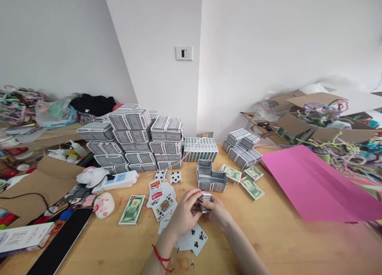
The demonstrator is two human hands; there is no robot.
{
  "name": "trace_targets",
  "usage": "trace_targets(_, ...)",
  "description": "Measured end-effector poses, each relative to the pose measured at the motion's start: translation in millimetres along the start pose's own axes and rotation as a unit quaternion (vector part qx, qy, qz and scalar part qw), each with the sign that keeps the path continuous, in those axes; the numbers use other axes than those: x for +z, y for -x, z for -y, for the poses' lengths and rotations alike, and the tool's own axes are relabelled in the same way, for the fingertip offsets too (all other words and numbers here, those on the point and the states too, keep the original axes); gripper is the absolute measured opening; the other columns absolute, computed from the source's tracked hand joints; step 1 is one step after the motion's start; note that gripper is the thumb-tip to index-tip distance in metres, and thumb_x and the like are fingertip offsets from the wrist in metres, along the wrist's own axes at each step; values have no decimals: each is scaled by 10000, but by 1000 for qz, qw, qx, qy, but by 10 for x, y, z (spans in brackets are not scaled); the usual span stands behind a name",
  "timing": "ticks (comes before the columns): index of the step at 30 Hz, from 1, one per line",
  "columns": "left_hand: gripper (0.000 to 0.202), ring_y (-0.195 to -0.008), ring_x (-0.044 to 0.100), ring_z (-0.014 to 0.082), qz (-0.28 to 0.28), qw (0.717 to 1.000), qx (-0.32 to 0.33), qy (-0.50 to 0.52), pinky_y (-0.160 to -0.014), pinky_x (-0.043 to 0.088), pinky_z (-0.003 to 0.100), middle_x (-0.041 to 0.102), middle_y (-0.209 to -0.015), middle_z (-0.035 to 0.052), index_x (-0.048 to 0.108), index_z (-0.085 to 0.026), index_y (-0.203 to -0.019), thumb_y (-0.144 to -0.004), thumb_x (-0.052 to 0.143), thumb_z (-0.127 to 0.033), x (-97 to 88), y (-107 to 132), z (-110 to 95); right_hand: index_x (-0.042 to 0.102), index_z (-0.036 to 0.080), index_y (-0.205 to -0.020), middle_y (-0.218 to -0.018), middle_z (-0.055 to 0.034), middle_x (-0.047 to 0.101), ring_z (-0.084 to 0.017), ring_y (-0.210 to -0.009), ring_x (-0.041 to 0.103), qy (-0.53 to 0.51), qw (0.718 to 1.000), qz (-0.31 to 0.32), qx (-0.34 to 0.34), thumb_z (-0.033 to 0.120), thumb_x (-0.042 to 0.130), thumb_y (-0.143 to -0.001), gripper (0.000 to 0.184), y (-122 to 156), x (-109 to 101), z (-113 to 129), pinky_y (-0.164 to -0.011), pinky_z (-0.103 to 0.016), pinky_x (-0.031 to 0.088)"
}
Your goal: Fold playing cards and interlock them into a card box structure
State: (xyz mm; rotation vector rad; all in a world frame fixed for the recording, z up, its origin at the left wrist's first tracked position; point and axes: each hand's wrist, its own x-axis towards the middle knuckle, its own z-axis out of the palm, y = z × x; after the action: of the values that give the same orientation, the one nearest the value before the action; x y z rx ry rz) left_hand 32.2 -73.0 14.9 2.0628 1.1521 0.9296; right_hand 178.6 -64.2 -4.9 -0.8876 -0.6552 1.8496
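Both my hands meet low at the table's centre, pinching one small folded playing-card piece. My left hand, with a red string round its wrist, grips it from the left. My right hand grips it from the right. Loose playing cards lie spread under and left of the hands, and a five of clubs lies just below them. An L-shaped block of folded cards stands just beyond my hands.
A tall wall of folded card blocks rises at the back left, a smaller heap at the back right. Green card boxes, a pink sheet, a white power strip and a dark tablet lie on the wooden table.
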Motion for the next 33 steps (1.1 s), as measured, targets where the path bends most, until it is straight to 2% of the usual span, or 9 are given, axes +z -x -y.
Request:
trace_targets(6,424,-1137,471,211,-15,979,-89,185,-941,419,376,522,-1210,74,529,-231,-1141,-729,518,-131,-179,-28,40,604,165,-962,-760,-18,663,-161,-636,587,87,994,-28,-64,270,790,-525,486,-8,-13,49,-605,-274,443)
trace_targets(9,250,-930,596,205,-26,925,-227,304,-789,507,366,628,-993,80,592,-176,-973,-784,522,-325,-197,-32,103,570,186,-1019,-889,-42,650,-206,-779,585,167,977,-38,-127,213,808,-474,596,-11,-10,49,-692,-309,454)
trace_targets(11,295,-808,629,192,25,872,-290,392,-746,518,378,651,-885,65,599,-161,-917,-780,530,-413,-186,-17,104,572,203,-1011,-931,-46,628,-228,-851,566,230,958,-34,-167,176,802,-463,594,-3,-6,44,-748,-327,444)
trace_targets(14,319,-771,641,186,111,811,-313,481,-771,504,384,660,-839,63,610,-140,-908,-739,603,-411,-155,10,50,584,223,-991,-959,-43,582,-233,-869,547,311,924,-14,-222,151,764,-495,532,35,12,49,-768,-335,435)
trace_targets(17,306,-823,633,183,133,787,-306,518,-819,478,359,657,-866,79,636,-117,-890,-686,681,-341,-130,15,-6,567,241,-1014,-1006,-44,530,-226,-888,530,369,894,17,-253,132,713,-543,505,87,39,77,-781,-335,432)
trace_targets(20,297,-867,619,181,134,783,-288,535,-850,448,330,660,-891,94,656,-113,-877,-656,710,-305,-126,-2,-30,541,257,-1055,-1062,-49,495,-233,-965,495,413,871,25,-263,130,682,-568,522,115,40,109,-841,-353,407)
trace_targets(24,405,-953,582,216,119,810,-249,518,-862,419,321,654,-978,109,651,-128,-967,-593,750,-245,-161,-35,-23,477,264,-1153,-1085,-57,473,-245,-1007,457,442,857,-12,-264,145,704,-540,665,76,-38,120,-861,-380,395)
trace_targets(30,504,-937,572,213,63,848,-234,471,-829,429,318,640,-1037,90,629,-168,-1041,-552,752,-143,-214,-54,79,434,255,-1183,-1013,-54,525,-194,-832,540,272,940,52,-200,257,748,-579,681,7,-106,114,-750,-343,457)
trace_targets(33,544,-863,588,189,44,855,-238,458,-750,457,289,613,-1087,93,619,-176,-1046,-524,758,-110,-165,-56,119,452,257,-1165,-1061,-62,530,-182,-844,539,210,957,72,-186,271,727,-626,606,32,-66,119,-740,-320,459)
